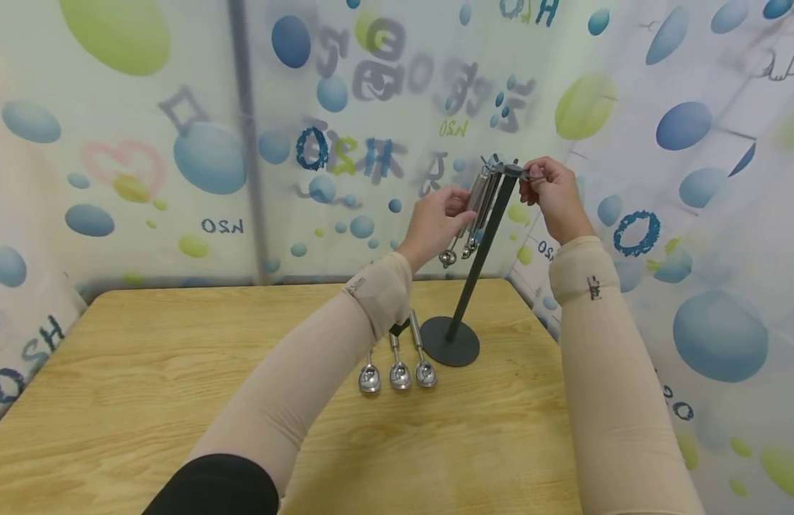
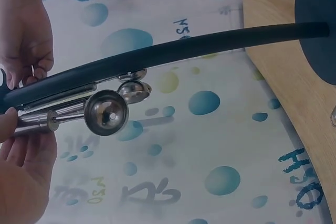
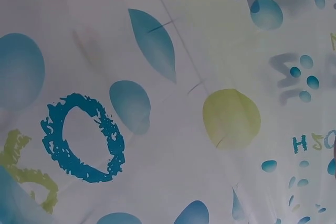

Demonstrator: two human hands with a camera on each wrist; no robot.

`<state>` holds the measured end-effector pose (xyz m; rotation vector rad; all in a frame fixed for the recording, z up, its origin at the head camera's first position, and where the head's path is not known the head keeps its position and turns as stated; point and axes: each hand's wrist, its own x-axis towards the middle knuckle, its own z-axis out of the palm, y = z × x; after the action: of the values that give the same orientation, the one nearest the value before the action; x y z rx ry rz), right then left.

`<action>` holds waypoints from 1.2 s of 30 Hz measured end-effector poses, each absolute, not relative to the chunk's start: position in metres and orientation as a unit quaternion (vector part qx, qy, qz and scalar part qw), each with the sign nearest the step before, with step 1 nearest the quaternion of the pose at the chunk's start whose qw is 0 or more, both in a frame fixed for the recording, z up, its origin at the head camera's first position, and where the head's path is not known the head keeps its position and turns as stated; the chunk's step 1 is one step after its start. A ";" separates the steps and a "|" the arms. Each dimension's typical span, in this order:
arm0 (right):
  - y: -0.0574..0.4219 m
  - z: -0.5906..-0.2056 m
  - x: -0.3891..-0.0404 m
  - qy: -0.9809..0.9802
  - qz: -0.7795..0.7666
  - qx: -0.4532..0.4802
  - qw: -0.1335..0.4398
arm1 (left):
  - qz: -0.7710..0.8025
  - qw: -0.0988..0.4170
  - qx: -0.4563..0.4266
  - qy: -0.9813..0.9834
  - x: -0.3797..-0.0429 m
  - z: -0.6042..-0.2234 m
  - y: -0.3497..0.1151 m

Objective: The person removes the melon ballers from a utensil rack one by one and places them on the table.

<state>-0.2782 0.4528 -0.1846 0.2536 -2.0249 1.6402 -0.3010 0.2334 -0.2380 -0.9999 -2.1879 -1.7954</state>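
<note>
A dark rack stand (image 1: 481, 265) with a round base and hooks at its top leans to the right. Several shiny metal scoops (image 1: 469, 247) hang from its hooks. My left hand (image 1: 435, 222) pinches the thick handle of one metal scoop (image 2: 106, 113), thumb on one side and fingers behind. Its round bowl faces the camera in the left wrist view, and two more bowls (image 2: 134, 92) hang beside it. My right hand (image 1: 554, 200) pinches a hook (image 1: 532, 176) at the right of the stand's top. The right wrist view shows only the patterned curtain, not the hand.
Three metal scoops (image 1: 400, 375) lie side by side on the wooden table (image 1: 487, 436), left of the stand's round base (image 1: 450, 350); my left sleeve partly hides their handles. A patterned curtain (image 1: 345, 243) hangs behind the table and along its right side.
</note>
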 end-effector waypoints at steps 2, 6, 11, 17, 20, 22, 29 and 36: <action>0.453 -0.185 -0.278 -0.748 0.605 0.092 0.257 | -0.599 0.074 -0.332 -0.725 -0.300 -0.238 0.231; 0.453 -0.185 -0.277 -0.749 0.605 0.088 0.257 | -0.600 0.088 -0.333 -0.722 -0.300 -0.240 0.227; 0.452 -0.185 -0.277 -0.753 0.600 0.084 0.254 | -0.574 0.094 -0.335 -0.741 -0.303 -0.247 0.219; 0.451 -0.184 -0.276 -0.763 0.587 0.080 0.259 | -0.568 0.090 -0.343 -0.743 -0.309 -0.255 0.208; 0.451 -0.184 -0.276 -0.764 0.584 0.079 0.261 | -0.577 0.091 -0.341 -0.736 -0.311 -0.259 0.204; 0.451 -0.183 -0.275 -0.763 0.586 0.079 0.261 | -0.579 0.093 -0.339 -0.736 -0.312 -0.261 0.201; 0.449 -0.183 -0.275 -0.756 0.595 0.078 0.259 | -0.574 0.088 -0.322 -0.748 -0.315 -0.270 0.190; 0.448 -0.183 -0.273 -0.759 0.594 0.075 0.257 | -0.584 0.073 -0.314 -0.745 -0.319 -0.280 0.177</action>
<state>-0.2730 0.4482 -0.1832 0.2046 -2.0579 1.6108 -0.3186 0.1768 -0.2799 -0.9423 -2.2387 -1.7546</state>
